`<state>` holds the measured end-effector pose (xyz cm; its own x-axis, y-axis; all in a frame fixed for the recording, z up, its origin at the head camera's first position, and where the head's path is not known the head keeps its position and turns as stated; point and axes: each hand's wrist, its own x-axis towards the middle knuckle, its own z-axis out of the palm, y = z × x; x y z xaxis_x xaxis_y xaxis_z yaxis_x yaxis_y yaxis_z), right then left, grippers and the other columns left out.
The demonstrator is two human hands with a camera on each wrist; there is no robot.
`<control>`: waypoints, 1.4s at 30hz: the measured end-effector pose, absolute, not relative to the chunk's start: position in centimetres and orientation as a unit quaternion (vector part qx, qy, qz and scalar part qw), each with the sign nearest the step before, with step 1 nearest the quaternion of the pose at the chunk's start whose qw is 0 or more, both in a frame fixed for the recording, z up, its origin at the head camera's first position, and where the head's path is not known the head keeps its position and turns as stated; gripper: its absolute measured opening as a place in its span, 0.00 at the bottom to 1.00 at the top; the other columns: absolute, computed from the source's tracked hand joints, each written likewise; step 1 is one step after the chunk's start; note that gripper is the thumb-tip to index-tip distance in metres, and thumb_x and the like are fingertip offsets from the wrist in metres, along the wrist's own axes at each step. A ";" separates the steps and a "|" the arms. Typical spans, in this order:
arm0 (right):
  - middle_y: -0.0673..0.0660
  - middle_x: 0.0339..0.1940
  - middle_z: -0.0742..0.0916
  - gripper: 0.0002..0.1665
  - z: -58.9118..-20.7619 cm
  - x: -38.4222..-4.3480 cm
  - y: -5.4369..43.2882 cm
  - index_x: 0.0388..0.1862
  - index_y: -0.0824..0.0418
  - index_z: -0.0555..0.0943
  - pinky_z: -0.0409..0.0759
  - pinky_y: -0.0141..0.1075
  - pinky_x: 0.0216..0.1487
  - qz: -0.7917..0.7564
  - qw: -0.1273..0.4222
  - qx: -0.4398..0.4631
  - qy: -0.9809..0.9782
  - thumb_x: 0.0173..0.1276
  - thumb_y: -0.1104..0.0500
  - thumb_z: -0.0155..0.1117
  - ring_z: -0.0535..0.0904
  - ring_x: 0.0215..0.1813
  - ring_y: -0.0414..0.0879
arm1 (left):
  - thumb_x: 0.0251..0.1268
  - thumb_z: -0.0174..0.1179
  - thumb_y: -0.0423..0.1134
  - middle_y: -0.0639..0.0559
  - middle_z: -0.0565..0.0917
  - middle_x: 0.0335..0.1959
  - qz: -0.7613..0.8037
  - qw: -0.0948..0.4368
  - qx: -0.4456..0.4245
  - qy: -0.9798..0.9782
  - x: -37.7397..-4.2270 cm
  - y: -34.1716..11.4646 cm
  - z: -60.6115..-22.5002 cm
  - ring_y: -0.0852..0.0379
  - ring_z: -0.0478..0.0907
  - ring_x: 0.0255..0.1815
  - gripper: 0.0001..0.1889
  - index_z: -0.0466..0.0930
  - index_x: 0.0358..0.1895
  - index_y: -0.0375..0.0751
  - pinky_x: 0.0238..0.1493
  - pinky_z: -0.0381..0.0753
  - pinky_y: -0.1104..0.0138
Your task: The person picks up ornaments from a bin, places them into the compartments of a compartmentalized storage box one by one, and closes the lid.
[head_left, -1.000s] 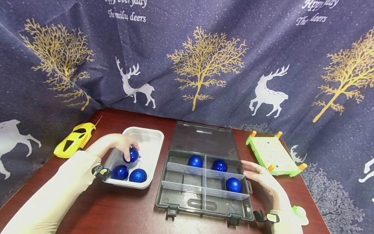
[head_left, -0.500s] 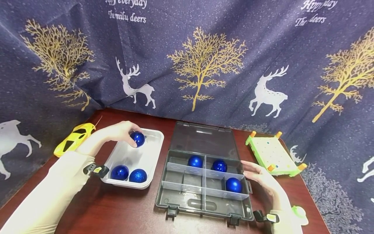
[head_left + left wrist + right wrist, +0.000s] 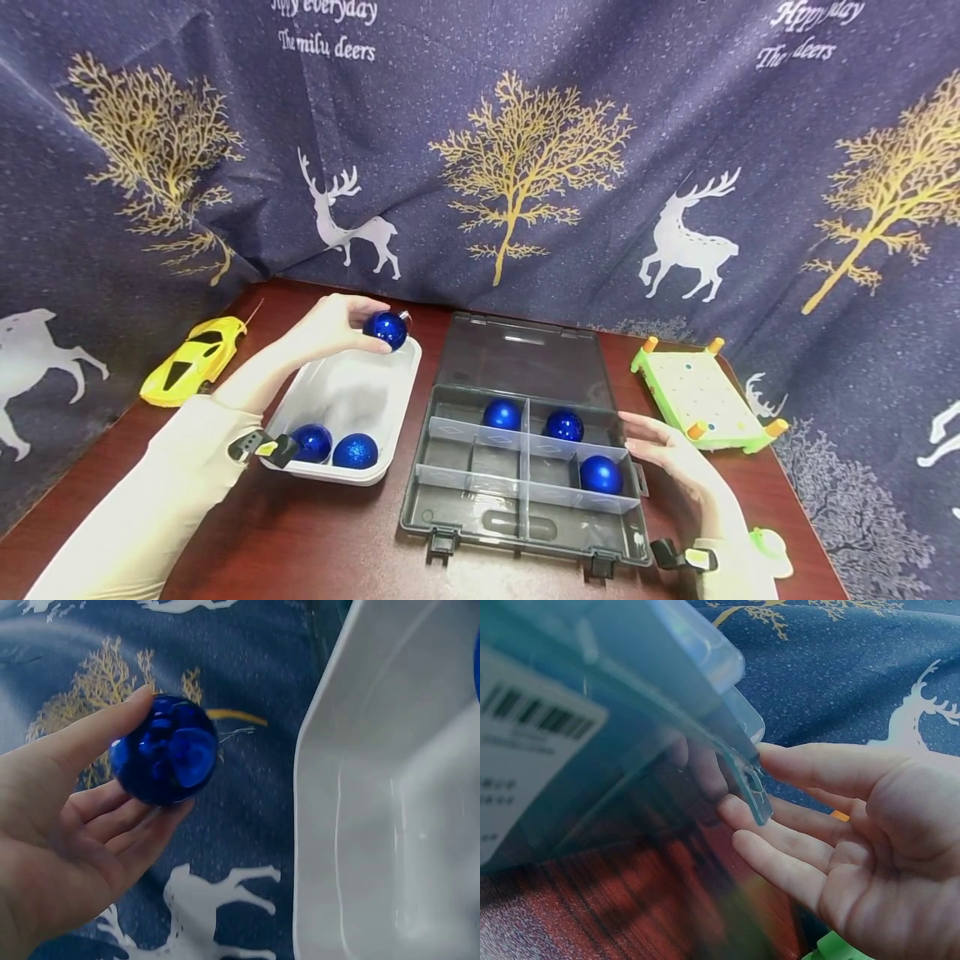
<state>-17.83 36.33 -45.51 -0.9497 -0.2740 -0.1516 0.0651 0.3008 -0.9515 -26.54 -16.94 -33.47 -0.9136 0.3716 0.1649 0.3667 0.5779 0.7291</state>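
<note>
My left hand (image 3: 330,327) holds a shiny blue Christmas ball (image 3: 386,331) between thumb and fingers, above the far end of a white tray (image 3: 408,400); its silver cap points right. Inside the tray's near end lie a dark blue ball (image 3: 312,442) and a glittery blue ball (image 3: 355,452). My right hand (image 3: 678,454) touches the right side of a grey divided box (image 3: 480,521), thumb near the rim (image 3: 761,754), fingers nearly straight against the wall. Two blue balls (image 3: 502,414) sit in its back compartments, one matte blue ball (image 3: 601,474) in the middle row on the right.
The box's lid (image 3: 525,358) lies folded back behind it. A yellow toy car (image 3: 193,360) stands at the left. On the right are a green-and-white toy board with orange pegs (image 3: 697,392) and a small green-and-white object (image 3: 771,552). A patterned cloth (image 3: 420,125) hangs behind the table.
My left hand has lifted the shiny ball out of the tray, moving up, away and to the right. My right hand has stayed at the box's side.
</note>
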 end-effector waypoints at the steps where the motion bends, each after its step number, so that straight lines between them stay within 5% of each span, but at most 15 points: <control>1: 0.46 0.62 0.81 0.32 -45.5 -17.8 36.3 0.72 0.70 0.63 0.75 0.24 0.54 -0.589 0.145 -0.066 0.792 0.72 0.61 0.57 0.81 0.55 0.33 | 0.47 0.77 0.37 0.32 0.82 0.55 0.415 -0.006 0.209 0.885 -26.6 -16.6 -33.6 0.38 0.80 0.57 0.34 0.77 0.59 0.27 0.58 0.78 0.50; 19: 0.66 0.67 0.76 0.32 -45.7 -18.0 36.2 0.71 0.69 0.65 0.75 0.25 0.55 -0.579 0.145 -0.058 0.800 0.72 0.60 0.58 0.81 0.56 0.35 | 0.48 0.76 0.42 0.41 0.83 0.56 0.515 -0.043 0.172 0.839 -25.0 -8.3 -34.5 0.44 0.84 0.53 0.31 0.80 0.58 0.37 0.56 0.80 0.53; 28: 0.74 0.70 0.69 0.34 -45.5 -17.8 36.2 0.72 0.68 0.63 0.72 0.24 0.55 -0.579 0.149 -0.047 0.800 0.71 0.59 0.59 0.77 0.57 0.29 | 0.49 0.76 0.43 0.44 0.84 0.56 0.511 -0.011 0.221 0.831 -22.9 -3.2 -35.8 0.47 0.83 0.53 0.31 0.79 0.59 0.39 0.56 0.80 0.57; 35: 0.55 0.65 0.79 0.33 -45.5 -17.9 36.3 0.73 0.67 0.63 0.74 0.26 0.56 -0.594 0.159 -0.047 0.787 0.72 0.60 0.58 0.78 0.57 0.32 | 0.51 0.74 0.43 0.44 0.85 0.53 0.495 0.021 0.277 0.823 -21.8 -0.2 -37.0 0.50 0.83 0.51 0.31 0.78 0.60 0.38 0.55 0.81 0.59; 42: 0.56 0.65 0.78 0.32 -45.6 -17.8 36.3 0.73 0.66 0.63 0.74 0.26 0.56 -0.598 0.158 -0.057 0.783 0.73 0.61 0.56 0.77 0.58 0.32 | 0.51 0.74 0.42 0.45 0.85 0.53 0.486 0.067 0.336 0.804 -21.0 1.3 -38.4 0.51 0.83 0.51 0.31 0.78 0.61 0.38 0.54 0.80 0.67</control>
